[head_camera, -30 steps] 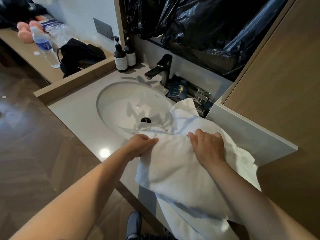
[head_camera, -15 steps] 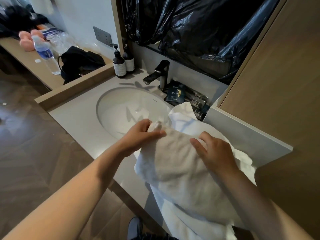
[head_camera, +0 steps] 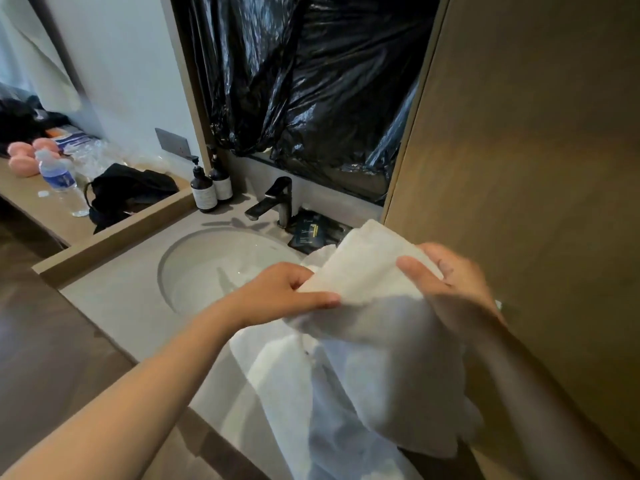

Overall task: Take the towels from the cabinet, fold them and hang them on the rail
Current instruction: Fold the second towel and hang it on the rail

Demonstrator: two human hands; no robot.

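A white towel [head_camera: 374,341] is lifted above the right part of the vanity counter [head_camera: 114,306], its lower folds hanging down over the counter's front edge. My left hand [head_camera: 280,296] pinches the towel's left edge between thumb and fingers. My right hand [head_camera: 446,282] grips the right edge, thumb on top and fingers behind the cloth. The wooden cabinet [head_camera: 526,202] stands at the right with its door closed. No rail is in view.
A round sink [head_camera: 207,268] with a black faucet [head_camera: 273,202] lies left of the towel. Two dark pump bottles [head_camera: 207,188] stand at the back, black packets [head_camera: 308,233] behind the towel. Black plastic [head_camera: 311,81] covers the mirror. A side shelf holds a water bottle [head_camera: 62,181] and black bag [head_camera: 128,192].
Both hands have raised the towel off the counter and moved it up and to the right. The hands now hold opposite edges, farther apart than before.
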